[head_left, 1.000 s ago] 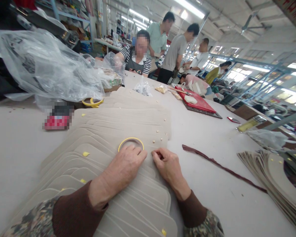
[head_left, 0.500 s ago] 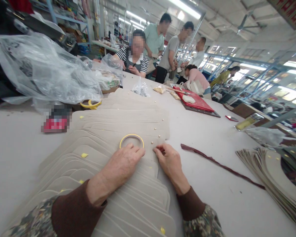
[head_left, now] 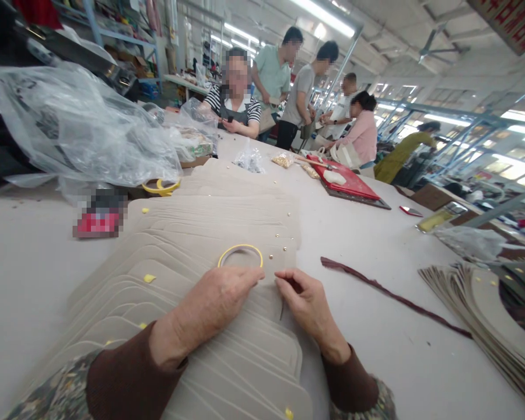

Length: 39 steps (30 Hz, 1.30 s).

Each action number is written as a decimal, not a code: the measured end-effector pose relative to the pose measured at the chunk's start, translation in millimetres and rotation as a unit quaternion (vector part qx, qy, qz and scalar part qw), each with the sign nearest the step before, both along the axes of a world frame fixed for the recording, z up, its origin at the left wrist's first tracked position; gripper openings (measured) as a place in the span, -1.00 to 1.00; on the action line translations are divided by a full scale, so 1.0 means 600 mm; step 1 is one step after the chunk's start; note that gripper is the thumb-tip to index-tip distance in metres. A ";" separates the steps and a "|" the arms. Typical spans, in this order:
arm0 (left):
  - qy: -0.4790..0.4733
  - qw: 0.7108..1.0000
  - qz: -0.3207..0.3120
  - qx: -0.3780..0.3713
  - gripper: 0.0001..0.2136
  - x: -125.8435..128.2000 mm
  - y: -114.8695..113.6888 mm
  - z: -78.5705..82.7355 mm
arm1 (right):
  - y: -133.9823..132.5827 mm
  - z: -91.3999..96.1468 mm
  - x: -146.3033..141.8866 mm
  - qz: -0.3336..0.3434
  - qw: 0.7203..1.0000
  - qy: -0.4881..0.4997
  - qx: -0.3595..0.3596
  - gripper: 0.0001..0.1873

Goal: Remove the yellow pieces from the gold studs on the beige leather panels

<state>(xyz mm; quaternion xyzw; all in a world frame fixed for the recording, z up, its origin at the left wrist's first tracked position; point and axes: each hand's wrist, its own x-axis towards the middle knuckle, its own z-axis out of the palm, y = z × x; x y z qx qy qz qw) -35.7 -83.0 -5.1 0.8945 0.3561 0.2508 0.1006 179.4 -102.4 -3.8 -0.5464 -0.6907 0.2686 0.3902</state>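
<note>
My left hand is closed around a narrow roll of yellow tape, whose upper rim shows beyond the fingers. Its fingertips are pressed together above the beige panels. Just to the right, my right hand is closed in a pinch; whatever lies between thumb and forefinger is too small to make out. Beneath both hands, beige flat panels overlap in a long fanned stack. Small yellow tape pieces stick to some of them. Several small metal studs sit along the panels' right side, just beyond my fingertips.
A dark strip of cloth lies to the right, near another fanned stack. Farther back are a red board and small bags of metal parts. Clear plastic bags bulge at left. Several people are around the far side.
Both hands have moved slightly nearer to me, the tape roll shifting with my left. Another stud now shows at the panels' right edge. In the background, a person in pink has straightened up.
</note>
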 end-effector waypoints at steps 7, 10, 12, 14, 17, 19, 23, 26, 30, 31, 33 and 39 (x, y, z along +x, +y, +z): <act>-0.016 0.999 -0.020 -0.035 -0.63 0.005 -0.010 0.000 | -0.003 0.015 -0.021 0.090 0.990 0.017 0.106 -0.81; 0.011 0.999 0.001 -0.043 -0.67 0.007 -0.012 -0.002 | -0.006 0.019 -0.025 0.110 0.984 0.001 0.140 -0.77; 0.022 0.999 0.004 -0.047 -0.72 0.008 -0.013 -0.002 | -0.006 0.016 -0.028 0.115 0.981 -0.021 0.153 -0.82; 0.027 0.999 0.004 -0.046 -0.75 0.010 -0.014 -0.001 | -0.006 0.012 -0.031 0.111 0.978 -0.046 0.171 -0.86; 0.036 0.998 0.010 -0.049 -0.79 0.012 -0.014 0.002 | -0.004 0.006 -0.034 0.101 0.969 -0.079 0.211 -0.85; 0.036 0.998 0.014 -0.052 -0.83 0.011 -0.014 0.003 | -0.004 0.004 -0.036 0.086 0.964 -0.101 0.229 -0.84; 0.016 0.999 0.004 -0.047 -0.87 0.009 -0.013 0.006 | -0.009 0.008 -0.043 0.039 0.969 -0.132 0.207 -0.83; 0.002 0.999 0.022 -0.024 -0.86 0.010 -0.014 0.010 | -0.013 0.014 -0.054 0.000 0.990 -0.066 0.128 -0.87; -0.038 0.999 0.022 0.024 -0.81 0.016 -0.025 0.015 | -0.003 0.021 -0.063 -0.057 0.985 0.133 -0.092 -0.89; -0.047 0.998 0.012 0.034 -0.81 0.017 -0.028 0.016 | 0.002 0.020 -0.061 -0.070 0.974 0.172 -0.129 -0.88; -0.046 0.998 -0.002 0.040 -0.81 0.020 -0.032 0.016 | 0.013 0.017 -0.051 -0.093 0.959 0.211 -0.166 -0.86; 0.114 0.991 0.067 -0.001 -0.88 0.028 -0.012 0.017 | 0.030 -0.009 -0.025 -0.070 0.973 0.165 -0.146 -0.80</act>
